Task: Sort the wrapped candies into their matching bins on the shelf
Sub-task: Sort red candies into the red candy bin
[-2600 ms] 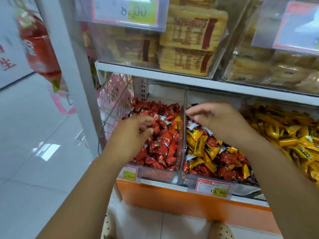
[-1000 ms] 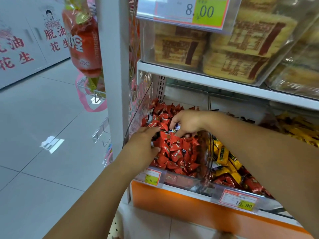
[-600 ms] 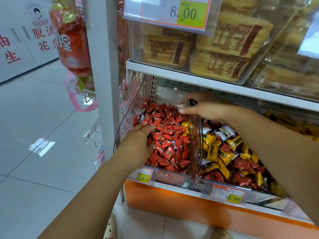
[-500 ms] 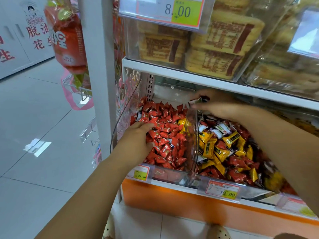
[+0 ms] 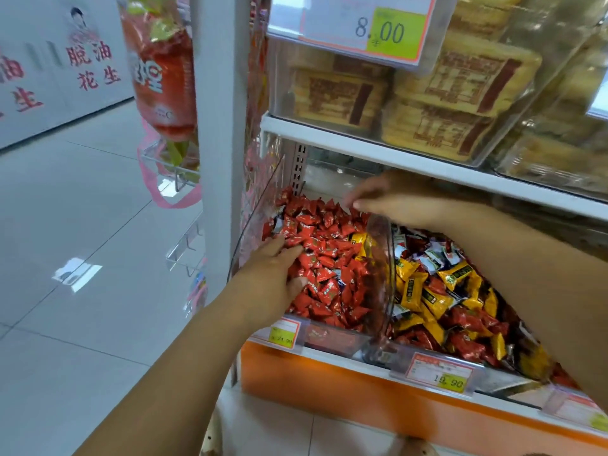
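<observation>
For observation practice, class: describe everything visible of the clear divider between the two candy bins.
The divider is a clear, glossy, plastic-looking sheet standing roughly upright on edge, running front to back. Red candies pile against its left side, with a yellow candy among them; mixed candies, yellow, red and white, lie against its right. The right hand hovers over its rear end; contact cannot be told.

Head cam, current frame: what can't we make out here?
Head view: right hand is motion-blurred; whether it pinches a candy is unclear.
Left hand covers the red candies beneath its palm.
Far-right price tag is blurred and cut by the frame edge.
19.90 price tag: small print too blurred.
</observation>
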Motion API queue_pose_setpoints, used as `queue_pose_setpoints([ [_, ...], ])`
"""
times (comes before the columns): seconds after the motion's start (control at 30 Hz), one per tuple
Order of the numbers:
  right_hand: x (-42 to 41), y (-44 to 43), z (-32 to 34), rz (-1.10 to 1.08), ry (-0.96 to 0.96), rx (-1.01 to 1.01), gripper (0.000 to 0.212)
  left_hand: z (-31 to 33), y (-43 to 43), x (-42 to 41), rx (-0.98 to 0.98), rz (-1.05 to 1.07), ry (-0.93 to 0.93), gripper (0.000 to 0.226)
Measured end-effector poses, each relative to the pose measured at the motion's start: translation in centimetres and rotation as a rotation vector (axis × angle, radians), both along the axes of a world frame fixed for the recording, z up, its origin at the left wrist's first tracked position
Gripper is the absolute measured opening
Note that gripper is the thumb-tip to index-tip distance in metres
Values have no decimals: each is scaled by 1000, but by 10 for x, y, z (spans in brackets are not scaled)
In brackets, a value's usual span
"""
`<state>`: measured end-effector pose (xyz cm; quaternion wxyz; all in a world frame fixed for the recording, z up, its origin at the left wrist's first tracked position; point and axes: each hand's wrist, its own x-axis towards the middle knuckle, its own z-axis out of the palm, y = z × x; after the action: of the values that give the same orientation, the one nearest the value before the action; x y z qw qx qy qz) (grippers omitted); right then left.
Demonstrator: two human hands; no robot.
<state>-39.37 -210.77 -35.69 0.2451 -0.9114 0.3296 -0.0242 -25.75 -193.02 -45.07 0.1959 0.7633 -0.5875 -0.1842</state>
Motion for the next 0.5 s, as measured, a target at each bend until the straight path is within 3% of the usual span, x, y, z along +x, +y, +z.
queue_pose_setpoints([
  [0.1, 46, 11, -16, 158, 132, -13, 25, -1, 5, 0, 12, -13, -19, 62],
  [0.27, 108, 14, -49, 182, 78, -110, 25, -4, 2, 3, 53, -33, -41, 63],
  [0.4, 116, 1, -72, 221, 267, -138, 44, -3, 0, 5, 99, -57, -44, 62],
  [0.5, 104, -12, -81, 228, 238, -134, 37, -4, 1, 6, 116, -69, -44, 62],
])
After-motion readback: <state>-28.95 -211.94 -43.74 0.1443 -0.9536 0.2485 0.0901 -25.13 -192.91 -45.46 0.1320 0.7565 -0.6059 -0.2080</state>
